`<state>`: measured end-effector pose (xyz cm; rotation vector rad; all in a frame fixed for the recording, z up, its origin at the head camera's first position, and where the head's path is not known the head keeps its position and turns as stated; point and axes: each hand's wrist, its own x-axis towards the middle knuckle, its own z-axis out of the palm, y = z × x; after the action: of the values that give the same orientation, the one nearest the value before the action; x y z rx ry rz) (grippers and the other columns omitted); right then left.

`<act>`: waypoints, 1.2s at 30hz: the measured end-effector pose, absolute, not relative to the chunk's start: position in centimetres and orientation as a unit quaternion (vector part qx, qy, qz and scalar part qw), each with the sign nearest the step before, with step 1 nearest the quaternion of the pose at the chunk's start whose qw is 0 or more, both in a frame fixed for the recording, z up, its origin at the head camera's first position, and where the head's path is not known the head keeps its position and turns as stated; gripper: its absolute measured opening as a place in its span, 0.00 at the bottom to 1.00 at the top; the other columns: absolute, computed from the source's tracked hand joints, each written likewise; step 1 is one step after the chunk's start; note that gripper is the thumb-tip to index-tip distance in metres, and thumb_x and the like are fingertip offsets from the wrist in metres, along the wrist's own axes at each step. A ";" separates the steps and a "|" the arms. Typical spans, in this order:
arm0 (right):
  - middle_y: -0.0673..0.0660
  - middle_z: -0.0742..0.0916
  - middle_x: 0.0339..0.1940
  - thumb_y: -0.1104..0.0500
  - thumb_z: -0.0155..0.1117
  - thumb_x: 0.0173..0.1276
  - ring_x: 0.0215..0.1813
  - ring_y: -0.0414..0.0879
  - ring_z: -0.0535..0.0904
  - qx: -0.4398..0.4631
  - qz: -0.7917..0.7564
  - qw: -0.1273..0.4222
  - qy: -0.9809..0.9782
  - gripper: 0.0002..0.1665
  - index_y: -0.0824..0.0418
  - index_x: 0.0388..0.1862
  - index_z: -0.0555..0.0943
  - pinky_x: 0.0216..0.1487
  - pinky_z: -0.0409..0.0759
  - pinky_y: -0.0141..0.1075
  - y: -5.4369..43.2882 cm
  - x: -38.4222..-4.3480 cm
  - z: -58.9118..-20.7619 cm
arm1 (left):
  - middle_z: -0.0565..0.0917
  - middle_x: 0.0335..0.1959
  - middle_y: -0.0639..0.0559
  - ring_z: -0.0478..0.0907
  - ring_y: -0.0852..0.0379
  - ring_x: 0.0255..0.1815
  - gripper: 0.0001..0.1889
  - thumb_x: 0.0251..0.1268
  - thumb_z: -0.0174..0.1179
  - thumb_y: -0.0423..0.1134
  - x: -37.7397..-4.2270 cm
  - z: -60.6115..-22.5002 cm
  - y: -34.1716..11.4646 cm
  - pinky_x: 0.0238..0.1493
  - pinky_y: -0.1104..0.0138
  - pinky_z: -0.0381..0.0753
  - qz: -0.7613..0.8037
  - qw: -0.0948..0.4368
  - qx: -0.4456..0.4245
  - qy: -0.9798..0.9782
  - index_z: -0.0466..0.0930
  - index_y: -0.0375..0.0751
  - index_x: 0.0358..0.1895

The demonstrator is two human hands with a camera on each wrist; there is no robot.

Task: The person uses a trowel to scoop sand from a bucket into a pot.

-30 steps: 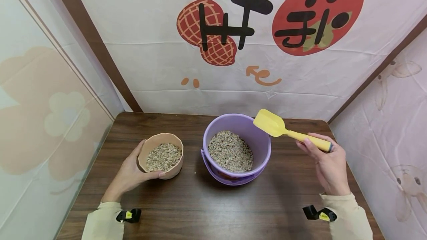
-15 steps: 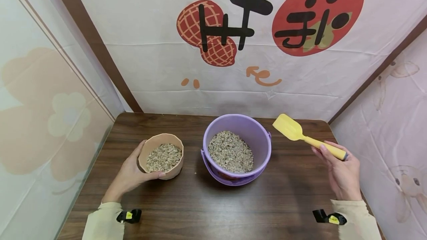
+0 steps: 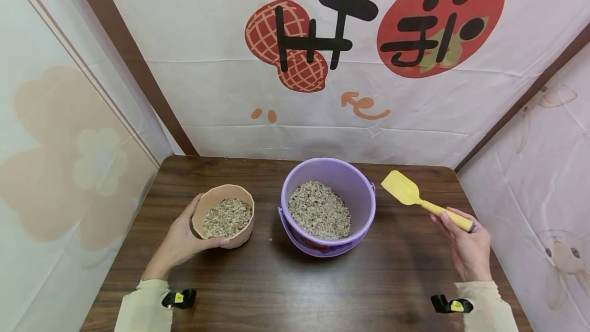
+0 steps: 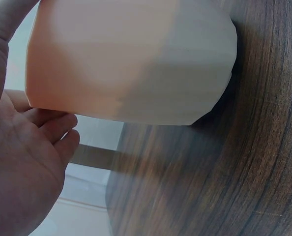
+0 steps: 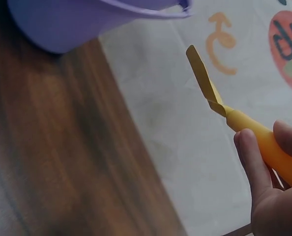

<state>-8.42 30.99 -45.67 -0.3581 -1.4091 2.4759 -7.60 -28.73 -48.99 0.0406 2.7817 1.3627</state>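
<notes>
My left hand grips a peach-coloured faceted bowl by its side, thumb at the front and fingers round the far left. Grainy, sand-like material covers the bowl's bottom. In my right hand is a yellow toy shovel, pinched by its handle between thumb and fingers. Its blade points up and left and carries no visible grains. In the right wrist view the shovel is raised above the table's level. Between the hands stands a purple bucket, with more of the grainy material inside.
Everything stands on a dark brown wood-grain table. A white printed cloth wall rises right behind its back edge, and pale cloth panels flank both sides. The bucket's purple handle hangs down at its front left.
The shovel has moved right, away from over the bucket's rim, and then slightly down and nearer to me. The left hand, bowl and bucket have stayed in place.
</notes>
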 end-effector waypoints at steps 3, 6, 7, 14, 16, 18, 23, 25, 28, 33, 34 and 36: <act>0.63 0.86 0.42 0.80 0.64 0.64 0.41 0.54 0.90 -0.142 0.843 0.128 -0.504 0.13 0.73 0.47 0.83 0.49 0.85 0.41 31.2 -8.3 -46.8 | 0.58 0.78 0.30 0.60 0.29 0.74 0.71 0.41 0.84 0.53 -7.6 -49.0 -28.7 0.67 0.34 0.63 0.441 0.023 0.012 0.897 0.39 0.41 0.83; 0.61 0.86 0.42 0.78 0.66 0.64 0.40 0.52 0.90 -0.166 0.827 0.117 -0.524 0.13 0.70 0.46 0.83 0.49 0.85 0.40 31.4 -8.2 -47.9 | 0.58 0.77 0.30 0.60 0.30 0.73 0.71 0.41 0.84 0.53 -7.6 -49.1 -28.7 0.66 0.34 0.64 0.440 0.022 0.013 0.898 0.39 0.40 0.83; 0.60 0.86 0.41 0.77 0.67 0.64 0.40 0.51 0.90 -0.172 0.821 0.114 -0.532 0.13 0.69 0.46 0.84 0.49 0.85 0.40 31.4 -8.2 -48.2 | 0.58 0.77 0.30 0.60 0.30 0.73 0.71 0.41 0.84 0.53 -7.6 -49.1 -28.7 0.67 0.34 0.64 0.440 0.021 0.013 0.898 0.39 0.40 0.83; 0.58 0.88 0.38 0.74 0.70 0.63 0.38 0.49 0.90 -0.214 0.794 0.107 -0.559 0.12 0.68 0.45 0.83 0.50 0.84 0.40 31.5 -8.1 -50.5 | 0.58 0.77 0.30 0.61 0.30 0.73 0.72 0.41 0.84 0.53 -7.7 -49.2 -28.8 0.67 0.35 0.64 0.437 0.020 0.012 0.899 0.39 0.41 0.83; 0.58 0.88 0.38 0.73 0.70 0.63 0.38 0.48 0.90 -0.229 0.787 0.105 -0.563 0.13 0.70 0.47 0.83 0.50 0.85 0.39 31.6 -8.2 -51.0 | 0.58 0.77 0.31 0.61 0.30 0.73 0.71 0.41 0.84 0.53 -7.7 -49.2 -28.8 0.67 0.35 0.64 0.436 0.020 0.012 0.900 0.39 0.41 0.83; 0.57 0.88 0.38 0.73 0.71 0.63 0.38 0.47 0.90 -0.243 0.782 0.102 -0.566 0.14 0.70 0.48 0.82 0.49 0.85 0.38 31.7 -8.2 -51.6 | 0.58 0.77 0.31 0.61 0.30 0.73 0.71 0.41 0.84 0.54 -7.7 -49.2 -28.8 0.67 0.35 0.64 0.437 0.020 0.012 0.899 0.39 0.41 0.83; 0.55 0.87 0.38 0.71 0.72 0.63 0.39 0.47 0.90 -0.268 0.775 0.097 -0.565 0.17 0.70 0.50 0.81 0.49 0.85 0.37 32.0 -8.2 -52.7 | 0.58 0.78 0.31 0.60 0.30 0.74 0.71 0.41 0.84 0.54 -7.6 -49.1 -28.8 0.66 0.35 0.64 0.438 0.021 0.011 0.899 0.39 0.42 0.84; 0.55 0.87 0.38 0.71 0.72 0.63 0.39 0.46 0.90 -0.271 0.776 0.096 -0.562 0.16 0.69 0.49 0.81 0.49 0.85 0.37 32.2 -8.3 -53.1 | 0.58 0.78 0.31 0.60 0.30 0.74 0.71 0.41 0.84 0.54 -7.6 -49.1 -28.8 0.66 0.35 0.64 0.436 0.021 0.012 0.899 0.39 0.43 0.84; 0.55 0.87 0.38 0.72 0.71 0.63 0.39 0.46 0.89 -0.273 0.779 0.096 -0.557 0.14 0.67 0.47 0.82 0.48 0.85 0.37 32.4 -8.3 -53.6 | 0.58 0.78 0.31 0.60 0.30 0.73 0.71 0.41 0.84 0.54 -7.6 -49.1 -28.8 0.66 0.35 0.64 0.436 0.021 0.011 0.900 0.39 0.43 0.84; 0.56 0.87 0.37 0.73 0.71 0.63 0.39 0.46 0.90 -0.275 0.779 0.097 -0.555 0.16 0.70 0.49 0.80 0.48 0.85 0.37 32.5 -8.6 -54.1 | 0.58 0.78 0.31 0.60 0.30 0.74 0.71 0.41 0.84 0.54 -7.7 -49.1 -28.8 0.67 0.35 0.64 0.437 0.022 0.011 0.899 0.39 0.42 0.84; 0.56 0.87 0.37 0.73 0.71 0.63 0.39 0.46 0.89 -0.275 0.778 0.096 -0.557 0.17 0.72 0.51 0.79 0.48 0.85 0.38 32.5 -8.6 -54.2 | 0.58 0.78 0.31 0.60 0.30 0.74 0.71 0.41 0.84 0.54 -7.7 -49.1 -28.8 0.67 0.35 0.64 0.437 0.022 0.011 0.899 0.39 0.42 0.84; 0.55 0.87 0.37 0.72 0.71 0.63 0.39 0.46 0.89 -0.276 0.775 0.095 -0.560 0.21 0.75 0.54 0.77 0.49 0.85 0.38 32.5 -8.8 -54.3 | 0.58 0.78 0.31 0.60 0.30 0.74 0.71 0.41 0.84 0.54 -7.7 -49.1 -28.8 0.67 0.35 0.64 0.437 0.022 0.011 0.899 0.39 0.42 0.84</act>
<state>-8.79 32.50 -54.30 -0.8183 -1.6602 2.2991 -7.66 -28.78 -49.13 0.0345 2.7853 1.3548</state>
